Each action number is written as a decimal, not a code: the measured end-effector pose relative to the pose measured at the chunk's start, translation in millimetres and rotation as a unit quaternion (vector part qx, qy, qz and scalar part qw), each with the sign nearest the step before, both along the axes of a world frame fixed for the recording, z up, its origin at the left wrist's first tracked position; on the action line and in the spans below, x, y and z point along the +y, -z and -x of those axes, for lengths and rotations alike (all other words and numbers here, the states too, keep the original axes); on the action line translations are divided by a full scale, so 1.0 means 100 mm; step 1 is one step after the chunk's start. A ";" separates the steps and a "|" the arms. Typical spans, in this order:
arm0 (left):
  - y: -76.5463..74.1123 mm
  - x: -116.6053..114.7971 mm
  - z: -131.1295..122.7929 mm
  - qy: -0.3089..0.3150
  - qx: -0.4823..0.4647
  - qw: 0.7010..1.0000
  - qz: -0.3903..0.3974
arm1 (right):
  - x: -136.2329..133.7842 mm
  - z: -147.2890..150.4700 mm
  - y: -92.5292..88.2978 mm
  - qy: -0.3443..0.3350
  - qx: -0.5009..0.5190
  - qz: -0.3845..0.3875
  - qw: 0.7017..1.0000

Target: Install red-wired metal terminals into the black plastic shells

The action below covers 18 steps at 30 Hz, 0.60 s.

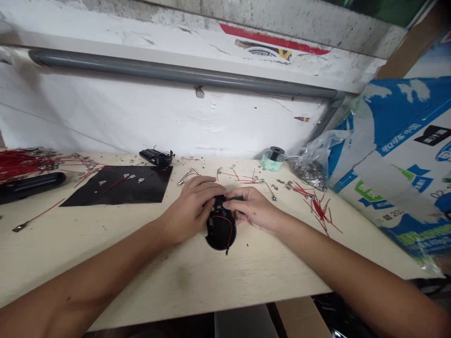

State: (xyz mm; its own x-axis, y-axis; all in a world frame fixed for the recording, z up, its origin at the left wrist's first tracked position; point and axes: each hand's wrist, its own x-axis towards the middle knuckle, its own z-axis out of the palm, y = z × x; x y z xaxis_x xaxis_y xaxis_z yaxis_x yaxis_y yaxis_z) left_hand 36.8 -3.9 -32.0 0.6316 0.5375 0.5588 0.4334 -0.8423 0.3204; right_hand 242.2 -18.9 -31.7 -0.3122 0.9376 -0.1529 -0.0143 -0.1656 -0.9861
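Observation:
Just above the wooden table, an open black plastic shell (221, 232) with a rounded near end lies between my hands. A red wire curves along its inside, and a small dark piece hangs at its near edge. My left hand (193, 206) is closed round its left side and far end, fingers reaching over the top. From the right, my right hand (255, 206) is closed on the shell's far right side, its thumb tip at the inner parts. A dark green piece (237, 198) shows between the right fingers; its kind is unclear. My fingers hide the shell's far end.
Behind lies a black sheet (120, 188) with small metal tabs, beside another black shell (158, 156). Red wires (24, 164) are heaped far left, others (320, 209) right. A tape roll (272, 160) and a bag of metal parts (312, 171) stand near a printed carton (398, 164).

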 end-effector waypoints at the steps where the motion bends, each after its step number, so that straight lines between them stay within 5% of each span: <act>1: 0.00 0.01 0.00 -0.005 -0.014 1.000 -0.009 | 0.01 -0.01 0.01 0.002 0.001 -0.001 1.000; 10: 0.00 0.11 0.08 -0.084 0.013 0.983 -0.164 | 0.09 -0.09 0.07 0.042 0.017 -0.030 0.999; 18: -0.04 0.11 0.12 -0.110 0.127 0.964 -0.205 | 0.10 -0.08 0.05 0.091 0.038 -0.011 0.995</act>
State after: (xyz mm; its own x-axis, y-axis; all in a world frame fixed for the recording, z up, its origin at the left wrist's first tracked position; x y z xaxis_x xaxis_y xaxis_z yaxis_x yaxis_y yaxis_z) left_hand 24.4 7.1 -28.4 0.6721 0.4408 0.5949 0.6369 -0.7540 -0.1609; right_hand 250.2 -9.2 -36.8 -0.1469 0.9825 -0.1145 -0.1160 -0.1321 -0.9844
